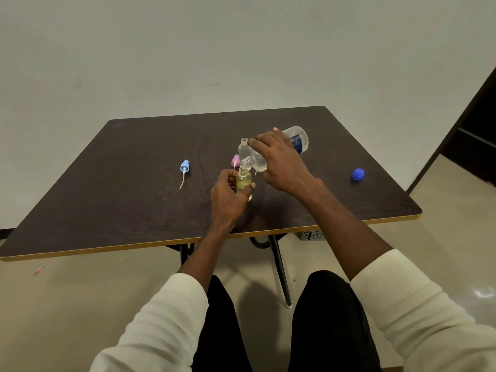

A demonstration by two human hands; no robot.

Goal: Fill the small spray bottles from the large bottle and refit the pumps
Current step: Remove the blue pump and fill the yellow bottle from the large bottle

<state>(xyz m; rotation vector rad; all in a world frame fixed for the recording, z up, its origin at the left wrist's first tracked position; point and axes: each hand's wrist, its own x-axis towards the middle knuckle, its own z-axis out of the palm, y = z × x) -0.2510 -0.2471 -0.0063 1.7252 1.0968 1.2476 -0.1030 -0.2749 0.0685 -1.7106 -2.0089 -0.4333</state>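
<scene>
A seated person looks down over their own lap, black trousers nearest the camera, with both arms in cream ribbed sleeves reaching forward to a dark wood-grain desk (107,200) with a pale edge. Near the middle of the desk, the left hand (228,194) has its fingers (251,187) curled round a small spray bottle (243,181) that stands upright, open at the neck and holding yellowish liquid. Just beyond and to the right, the right hand (281,159) grips a large clear bottle (295,142) with a dark blue label, its fingers wrapped over the body; the bottle is tipped almost on its side, with its threaded mouth directly over the small bottle's neck. A second small clear bottle (243,149) stands upright right behind the tipped mouth, also without a pump. A pink pump (235,161) lies beside it, partly hidden. Well to the left lies a blue pump (184,167) with its white dip tube trailing toward the viewer. Well to the right sits a blue screw cap (357,174). Beyond the desk are a pale floor and a plain wall.
</scene>
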